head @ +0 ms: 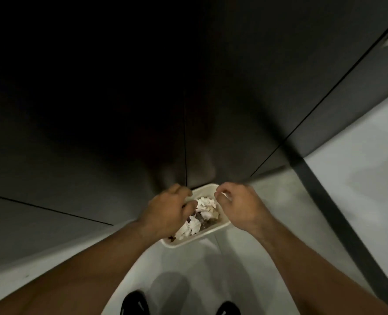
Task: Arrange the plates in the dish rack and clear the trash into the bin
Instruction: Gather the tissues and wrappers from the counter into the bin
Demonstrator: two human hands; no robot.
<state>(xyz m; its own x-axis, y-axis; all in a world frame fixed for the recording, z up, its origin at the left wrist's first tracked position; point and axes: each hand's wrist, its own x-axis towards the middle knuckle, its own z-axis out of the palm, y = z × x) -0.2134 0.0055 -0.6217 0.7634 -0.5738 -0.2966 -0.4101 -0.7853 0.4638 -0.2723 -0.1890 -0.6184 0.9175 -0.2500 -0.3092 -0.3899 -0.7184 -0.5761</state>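
Left hand is curling over the bin of crumpled tissues, grasp impossible to tell; right hand is hovering loosely curled, empty

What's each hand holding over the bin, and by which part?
Right hand shows nothing in its loosely curled fingers. Left hand curls down onto the crumpled white paper in the bin; whether it grips it cannot be told.

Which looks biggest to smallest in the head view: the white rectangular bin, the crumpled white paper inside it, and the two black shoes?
1. White rectangular bin.
2. Crumpled white paper inside it.
3. Left black shoe and right black shoe: they look alike and both are cropped by the frame edge, so they stay unranked.
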